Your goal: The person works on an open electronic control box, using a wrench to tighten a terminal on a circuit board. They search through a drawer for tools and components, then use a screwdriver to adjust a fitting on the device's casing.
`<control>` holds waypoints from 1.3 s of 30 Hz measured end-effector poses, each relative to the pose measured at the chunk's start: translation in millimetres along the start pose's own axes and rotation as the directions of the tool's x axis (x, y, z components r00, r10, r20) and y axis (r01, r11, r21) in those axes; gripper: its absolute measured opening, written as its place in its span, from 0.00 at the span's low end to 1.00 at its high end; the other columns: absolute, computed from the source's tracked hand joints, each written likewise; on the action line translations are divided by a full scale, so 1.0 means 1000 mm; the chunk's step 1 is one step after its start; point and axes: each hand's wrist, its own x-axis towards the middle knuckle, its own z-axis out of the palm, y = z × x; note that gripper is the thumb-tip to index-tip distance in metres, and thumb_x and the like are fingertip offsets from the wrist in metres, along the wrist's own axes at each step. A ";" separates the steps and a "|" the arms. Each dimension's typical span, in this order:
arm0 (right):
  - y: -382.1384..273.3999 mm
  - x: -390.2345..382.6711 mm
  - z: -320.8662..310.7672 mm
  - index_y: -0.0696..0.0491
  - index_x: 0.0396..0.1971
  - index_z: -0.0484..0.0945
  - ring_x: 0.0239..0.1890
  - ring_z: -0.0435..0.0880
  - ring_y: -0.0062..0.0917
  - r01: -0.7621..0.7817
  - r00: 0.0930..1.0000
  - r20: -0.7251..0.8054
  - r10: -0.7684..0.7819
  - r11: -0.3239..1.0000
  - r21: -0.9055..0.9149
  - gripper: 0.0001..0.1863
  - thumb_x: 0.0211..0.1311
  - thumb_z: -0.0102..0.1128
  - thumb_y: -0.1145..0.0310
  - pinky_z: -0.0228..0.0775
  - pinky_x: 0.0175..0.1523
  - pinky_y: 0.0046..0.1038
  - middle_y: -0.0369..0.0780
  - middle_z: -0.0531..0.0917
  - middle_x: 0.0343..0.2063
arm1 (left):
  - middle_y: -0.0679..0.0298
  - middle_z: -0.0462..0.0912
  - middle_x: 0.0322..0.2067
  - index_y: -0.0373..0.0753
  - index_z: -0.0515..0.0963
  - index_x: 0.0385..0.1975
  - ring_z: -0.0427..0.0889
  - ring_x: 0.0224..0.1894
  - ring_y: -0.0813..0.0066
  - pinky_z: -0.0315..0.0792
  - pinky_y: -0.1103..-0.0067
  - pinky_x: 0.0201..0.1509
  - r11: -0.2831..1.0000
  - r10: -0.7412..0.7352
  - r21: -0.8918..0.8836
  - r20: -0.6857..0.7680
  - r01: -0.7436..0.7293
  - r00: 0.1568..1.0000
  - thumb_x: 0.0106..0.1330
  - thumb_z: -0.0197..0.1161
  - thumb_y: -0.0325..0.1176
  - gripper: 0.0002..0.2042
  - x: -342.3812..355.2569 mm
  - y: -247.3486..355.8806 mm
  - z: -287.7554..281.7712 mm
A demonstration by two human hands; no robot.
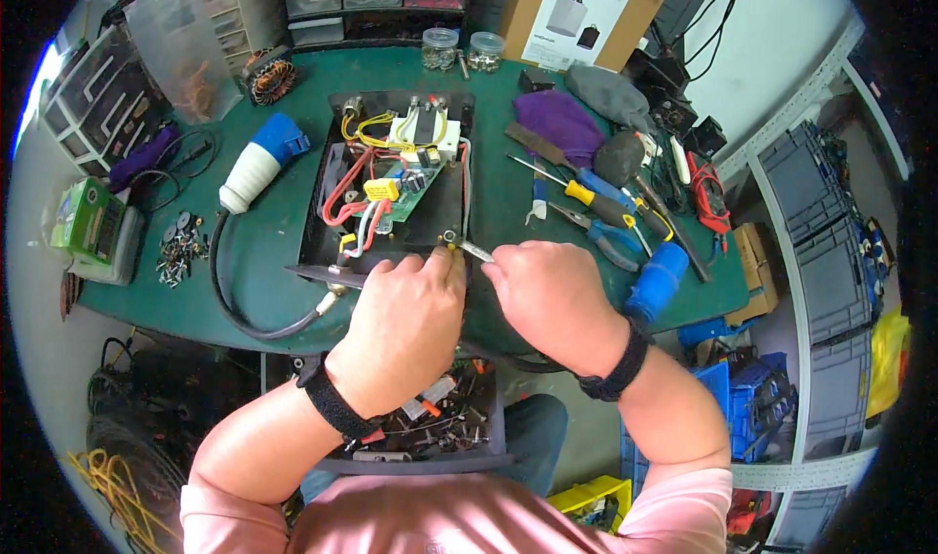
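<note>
An opened black metal box (pixel 318 224) stands in front of me with its electronics exposed. Inside it are a green circuit board (pixel 422 197), red, white and yellow wires and a white block (pixel 430 132). My right hand (pixel 552 295) is closed around a small silver wrench (pixel 476 251), whose ring-shaped end reaches the box's near right corner. There the fingers of my left hand (pixel 405 310) press together, by a small brass-coloured fitting (pixel 452 247) at the wrench's end. Whatever lies under those fingertips is hidden.
Left of the box lie a white-and-blue industrial plug (pixel 259 168) with black cable and a pile of screws (pixel 182 251). Pliers (pixel 598 234), screwdrivers, a blue connector (pixel 659 278) and a red meter (pixel 708 197) crowd the right. Below the green table (pixel 264 261) is an open drawer (pixel 493 422) of parts.
</note>
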 end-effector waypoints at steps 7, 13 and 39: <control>-0.006 -0.002 0.006 0.52 0.21 0.80 0.24 0.84 0.39 -0.037 0.999 -0.031 0.036 0.998 -0.050 0.12 0.63 0.56 0.65 0.76 0.30 0.38 0.44 0.82 0.19 | 0.56 0.77 0.42 0.27 0.71 0.54 0.79 0.43 0.60 0.73 0.67 0.46 1.000 0.014 0.013 -0.033 -0.013 0.999 0.51 0.70 0.34 0.30 0.000 -0.001 0.002; 0.032 0.004 0.011 0.50 0.23 0.80 0.25 0.82 0.38 0.142 0.986 -0.094 -0.140 0.990 0.018 0.07 0.57 0.63 0.64 0.73 0.29 0.38 0.41 0.81 0.20 | 0.56 0.78 0.41 0.27 0.71 0.54 0.79 0.42 0.61 0.73 0.68 0.45 1.000 0.014 -0.002 -0.038 -0.014 0.999 0.51 0.69 0.35 0.30 -0.001 -0.002 0.001; 0.024 0.024 -0.006 0.54 0.32 0.81 0.33 0.81 0.45 0.066 0.996 -0.068 -0.051 0.968 0.240 0.09 0.63 0.58 0.64 0.72 0.37 0.42 0.45 0.80 0.27 | 0.54 0.76 0.44 0.31 0.71 0.55 0.76 0.47 0.58 0.69 0.67 0.52 0.973 0.065 -0.202 -0.229 -0.113 0.971 0.50 0.71 0.36 0.31 -0.011 -0.007 0.001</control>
